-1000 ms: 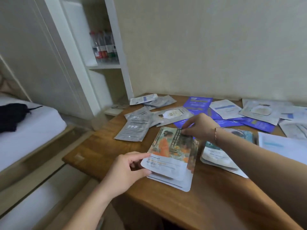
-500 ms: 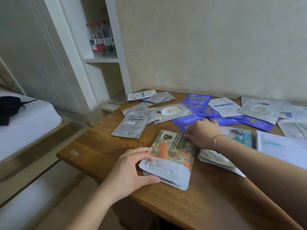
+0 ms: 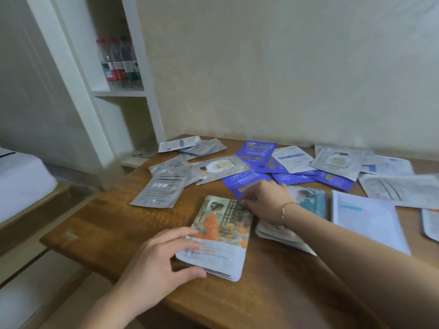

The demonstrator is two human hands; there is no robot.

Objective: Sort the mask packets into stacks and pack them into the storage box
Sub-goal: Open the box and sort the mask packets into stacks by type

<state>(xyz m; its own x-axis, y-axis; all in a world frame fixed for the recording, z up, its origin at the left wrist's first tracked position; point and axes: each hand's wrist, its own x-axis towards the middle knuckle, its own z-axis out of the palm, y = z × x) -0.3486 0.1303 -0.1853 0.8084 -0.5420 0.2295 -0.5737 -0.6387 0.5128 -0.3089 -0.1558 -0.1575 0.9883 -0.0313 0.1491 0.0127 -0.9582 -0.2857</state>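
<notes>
left hand (image 3: pixel 155 262): fingers and thumb curled round near-left corner of illustrated orange-figure mask packet stack (image 3: pixel 219 236) | right hand (image 3: pixel 266 200): fingertips pinch stack's far corner | stack lies flat on brown wooden bench (image 3: pixel 99 224), beside teal-figure packet stack (image 3: pixel 311 203)

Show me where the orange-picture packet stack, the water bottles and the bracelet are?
orange-picture packet stack (image 3: pixel 219 230): head view, on the top packet's picture.
water bottles (image 3: pixel 120 64): head view, on a middle bottle's body, on the shelf.
bracelet (image 3: pixel 283 211): head view, on the chain at the right wrist.
</notes>
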